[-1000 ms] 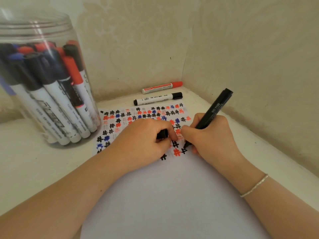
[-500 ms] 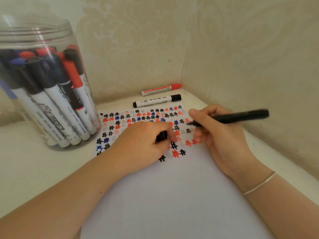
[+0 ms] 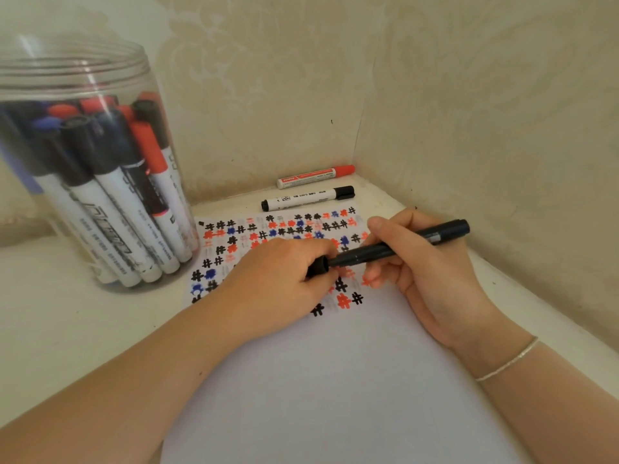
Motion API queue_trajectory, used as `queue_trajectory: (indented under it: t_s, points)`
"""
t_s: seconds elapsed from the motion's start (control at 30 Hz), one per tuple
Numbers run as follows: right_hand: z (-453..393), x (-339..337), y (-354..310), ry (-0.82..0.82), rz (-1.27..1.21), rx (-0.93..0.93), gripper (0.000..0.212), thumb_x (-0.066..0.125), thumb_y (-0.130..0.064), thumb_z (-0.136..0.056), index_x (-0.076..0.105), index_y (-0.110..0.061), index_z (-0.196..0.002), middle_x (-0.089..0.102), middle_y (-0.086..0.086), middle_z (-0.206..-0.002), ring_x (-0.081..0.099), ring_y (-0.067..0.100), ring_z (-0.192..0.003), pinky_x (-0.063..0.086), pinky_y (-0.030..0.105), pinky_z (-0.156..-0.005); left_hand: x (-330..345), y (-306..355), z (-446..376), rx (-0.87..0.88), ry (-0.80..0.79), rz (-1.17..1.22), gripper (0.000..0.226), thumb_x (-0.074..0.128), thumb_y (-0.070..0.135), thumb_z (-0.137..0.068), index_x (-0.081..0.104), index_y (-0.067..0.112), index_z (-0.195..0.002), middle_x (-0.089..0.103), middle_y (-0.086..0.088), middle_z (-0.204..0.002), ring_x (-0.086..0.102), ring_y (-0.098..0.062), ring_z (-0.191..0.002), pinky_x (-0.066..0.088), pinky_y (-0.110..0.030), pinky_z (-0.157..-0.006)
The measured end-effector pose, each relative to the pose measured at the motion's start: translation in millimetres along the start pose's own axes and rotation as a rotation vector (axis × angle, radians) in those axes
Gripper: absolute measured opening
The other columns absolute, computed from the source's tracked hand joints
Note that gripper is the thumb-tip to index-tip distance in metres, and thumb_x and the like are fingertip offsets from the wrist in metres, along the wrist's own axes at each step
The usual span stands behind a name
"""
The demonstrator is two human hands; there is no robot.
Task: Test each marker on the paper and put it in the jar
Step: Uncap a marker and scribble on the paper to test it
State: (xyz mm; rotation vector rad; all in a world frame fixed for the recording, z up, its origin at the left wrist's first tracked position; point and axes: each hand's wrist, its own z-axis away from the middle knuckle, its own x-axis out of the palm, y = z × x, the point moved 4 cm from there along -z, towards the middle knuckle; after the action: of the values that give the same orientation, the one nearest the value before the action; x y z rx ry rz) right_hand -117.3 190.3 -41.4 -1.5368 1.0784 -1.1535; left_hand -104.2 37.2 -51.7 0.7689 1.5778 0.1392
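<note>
A black marker (image 3: 402,244) lies nearly level in my right hand (image 3: 422,266), which grips its barrel; its tip points left and meets the black cap (image 3: 318,265) that my left hand (image 3: 278,279) pinches. Both hands hover over the white paper (image 3: 335,380), whose far part carries rows of black, red and blue hash marks. The clear plastic jar (image 3: 83,155) stands at the left, open at the top, with several black, red and blue markers inside.
Two more markers lie beyond the paper near the wall corner: a red-capped marker (image 3: 315,176) and a black-capped marker (image 3: 308,198). Patterned walls close in at the back and right. The pale tabletop (image 3: 67,329) runs leftward around the jar.
My right hand lifted the marker off the paper, swung it level and brought its tip left to the cap held in my left hand. A fresh black hash mark stays on the paper.
</note>
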Motion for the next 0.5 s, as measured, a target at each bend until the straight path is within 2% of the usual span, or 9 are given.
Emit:
queue_trajectory:
  t_s: [0.13,0.23,0.37,0.43,0.5]
  points:
    - [1.9,0.6,-1.0,-0.005,0.057,0.003,0.023,0.074,-0.022,-0.064,0.061,-0.003,-0.067,0.060,0.036,-0.073,0.052,0.019,-0.038,0.044,0.024,-0.041,0.7,-0.4,-0.8,0.012,-0.002,-0.011,0.011,0.050,0.035,-0.094,0.060,0.030,-0.090,0.056,0.005,-0.058,0.047,-0.008,-0.046,0.034,-0.018,-0.045]
    - [1.1,1.7,-0.3,-0.097,-0.032,0.030,0.017,0.073,-0.018,-0.073,0.068,-0.002,-0.070,0.066,0.025,-0.073,0.060,0.023,-0.047,0.050,0.028,-0.049,0.6,-0.5,-0.7,0.020,0.003,-0.009,0.012,0.050,0.035,-0.094,0.057,0.030,-0.087,0.055,0.006,-0.057,0.048,-0.008,-0.047,0.036,-0.020,-0.046]
    - [0.9,2.2,1.9,-0.212,-0.173,0.123,0.043,0.050,-0.034,-0.083,0.072,0.002,-0.077,0.068,0.026,-0.081,0.067,0.031,-0.063,0.055,0.033,-0.060,-0.5,0.4,-0.7,0.019,0.003,0.008,0.013,0.049,0.037,-0.095,0.056,0.031,-0.086,0.054,0.007,-0.056,0.048,-0.007,-0.047,0.039,-0.021,-0.048]
    - [0.0,3.0,2.4,-0.176,-0.153,0.120,0.037,0.047,-0.028,-0.087,0.070,0.001,-0.082,0.067,0.023,-0.078,0.065,0.030,-0.060,0.054,0.032,-0.058,-0.6,1.7,-0.4,0.032,0.004,-0.002,0.016,0.049,0.041,-0.094,0.050,0.035,-0.079,0.052,0.008,-0.054,0.049,-0.007,-0.047,0.039,-0.020,-0.048]
    - [-1.6,-0.7,3.1,-0.040,-0.112,0.089,0.015,0.050,-0.014,-0.091,0.060,-0.005,-0.085,0.062,0.014,-0.069,0.059,0.026,-0.047,0.049,0.029,-0.047,-0.3,2.0,-0.1,0.033,0.007,-0.015,0.022,0.049,0.044,-0.093,0.046,0.034,-0.073,0.050,0.008,-0.053,0.046,-0.007,-0.046,0.037,-0.019,-0.047]
